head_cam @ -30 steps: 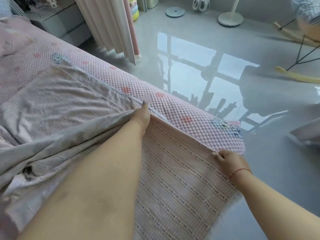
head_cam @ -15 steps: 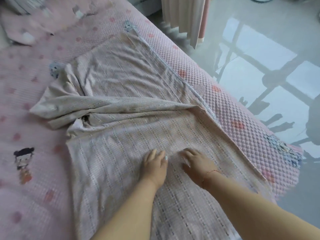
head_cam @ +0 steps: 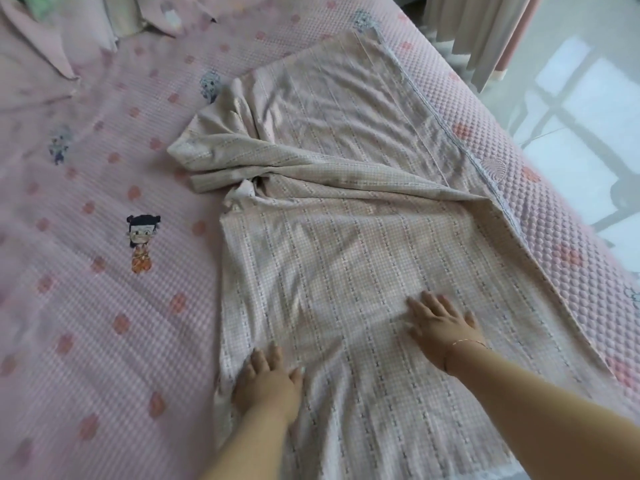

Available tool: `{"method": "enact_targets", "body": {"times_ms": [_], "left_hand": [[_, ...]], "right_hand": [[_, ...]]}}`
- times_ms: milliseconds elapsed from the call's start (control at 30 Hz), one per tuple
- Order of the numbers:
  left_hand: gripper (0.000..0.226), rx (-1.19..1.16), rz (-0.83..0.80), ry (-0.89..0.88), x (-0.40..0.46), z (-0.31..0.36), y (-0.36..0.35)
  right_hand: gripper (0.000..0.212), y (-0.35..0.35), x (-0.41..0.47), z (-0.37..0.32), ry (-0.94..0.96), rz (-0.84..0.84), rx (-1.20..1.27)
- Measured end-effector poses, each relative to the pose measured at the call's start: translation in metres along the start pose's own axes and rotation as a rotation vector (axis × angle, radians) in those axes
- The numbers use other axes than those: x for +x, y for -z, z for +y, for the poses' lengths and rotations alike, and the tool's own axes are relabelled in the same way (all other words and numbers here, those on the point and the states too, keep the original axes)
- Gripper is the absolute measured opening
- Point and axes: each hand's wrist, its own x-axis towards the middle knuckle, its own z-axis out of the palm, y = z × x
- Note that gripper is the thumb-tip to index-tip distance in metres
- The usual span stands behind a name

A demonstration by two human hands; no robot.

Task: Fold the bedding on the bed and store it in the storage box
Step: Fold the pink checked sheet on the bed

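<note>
sheet [head_cam: 346,237]: beige, checked and striped, laid across the right half of the bed [head_cam: 86,271]; near part spread flat, middle bunched into a twisted ridge, far part smoother along the bed's right edge.
left hand [head_cam: 268,379]: laid flat on the sheet's near left edge, fingers straight and spread, nothing gripped.
right hand [head_cam: 440,323]: pressed palm down on the sheet, well right of the left hand, fingers extended, nothing held; thin bracelet [head_cam: 467,342] at the wrist.
bed: pink quilted cover with dots and a cartoon figure [head_cam: 142,242].
pillows [head_cam: 86,26]: at the far left.
curtain [head_cam: 485,26]: at the upper right, above a glossy floor [head_cam: 581,133].
</note>
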Motion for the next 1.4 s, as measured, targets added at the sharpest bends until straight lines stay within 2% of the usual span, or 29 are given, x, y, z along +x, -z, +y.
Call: {"method": "enact_targets", "body": {"times_ms": [67, 100, 167, 233, 300, 433, 500, 567, 667, 733, 767, 867, 933, 1000, 1033, 1100, 1167, 1267, 1333, 1400], "left_hand": [[0.070, 0.021, 0.030, 0.036, -0.003, -0.007, 0.003], [0.069, 0.006, 0.067, 0.006, -0.004, -0.005, 0.005], [0.066, -0.019, 0.119, -0.177, -0.006, 0.005, 0.003], [0.066, -0.011, 0.085, -0.340, -0.011, 0.014, -0.007], [0.069, 0.026, 0.015, -0.293, -0.018, 0.001, -0.027], [0.078, 0.041, -0.079, -0.087, -0.023, -0.049, -0.049], [0.081, 0.022, -0.085, -0.063, -0.021, -0.060, -0.046], [0.080, -0.013, -0.008, -0.093, -0.023, -0.059, -0.040], [0.069, -0.054, 0.226, -0.189, -0.031, -0.056, -0.036], [0.059, -0.036, 0.308, -0.257, -0.034, -0.061, -0.041], [0.057, -0.042, 0.318, -0.253, -0.033, -0.065, -0.045], [0.040, -0.137, 0.293, -0.221, -0.027, -0.080, -0.048], [0.013, -0.214, 0.243, -0.260, -0.023, -0.091, -0.045], [0.005, -0.194, 0.277, -0.348, -0.018, -0.096, -0.044], [0.011, -0.176, 0.325, -0.417, -0.016, -0.094, -0.043], [0.040, -0.182, 0.370, -0.552, -0.019, -0.075, -0.038], [0.056, -0.125, 0.219, -0.634, -0.026, -0.058, -0.037], [0.046, 0.084, 0.023, -0.706, -0.032, -0.071, -0.059], [0.041, 0.243, -0.198, -0.665, -0.040, -0.094, -0.066], [0.041, 0.337, -0.372, -0.562, -0.047, -0.100, -0.057]], "right_hand": [[0.061, 0.004, 0.001, 0.005, -0.123, -0.010, 0.000], [0.062, 0.004, 0.000, -0.002, -0.126, -0.007, -0.001], [0.063, -0.005, -0.006, -0.028, -0.008, 0.002, -0.022], [0.062, -0.023, -0.017, -0.047, 0.151, -0.015, -0.065], [0.063, -0.043, -0.030, -0.049, 0.226, -0.049, -0.142], [0.066, -0.063, -0.051, -0.039, 0.217, -0.039, -0.239], [0.067, -0.062, -0.054, -0.046, 0.231, 0.017, -0.263], [0.067, -0.062, -0.055, -0.061, 0.298, 0.025, -0.261], [0.048, -0.067, -0.051, -0.079, 0.346, 0.009, -0.247], [0.023, -0.069, -0.045, -0.084, 0.331, 0.012, -0.199], [0.017, -0.070, -0.042, -0.085, 0.304, -0.011, -0.192], [0.019, -0.072, -0.037, -0.086, 0.256, -0.083, -0.220], [0.019, -0.071, -0.037, -0.086, 0.266, -0.127, -0.244], [0.019, -0.063, -0.038, -0.087, 0.282, -0.119, -0.155], [0.021, -0.060, -0.037, -0.089, 0.319, -0.083, -0.096], [0.042, -0.056, -0.039, -0.097, 0.408, -0.030, -0.126], [0.053, -0.065, -0.049, -0.104, 0.433, -0.068, -0.238], [0.053, -0.095, -0.086, -0.105, 0.493, -0.190, -0.346], [0.049, -0.106, -0.110, -0.104, 0.510, -0.389, -0.428], [0.045, -0.103, -0.116, -0.110, 0.433, -0.581, -0.399]]}}
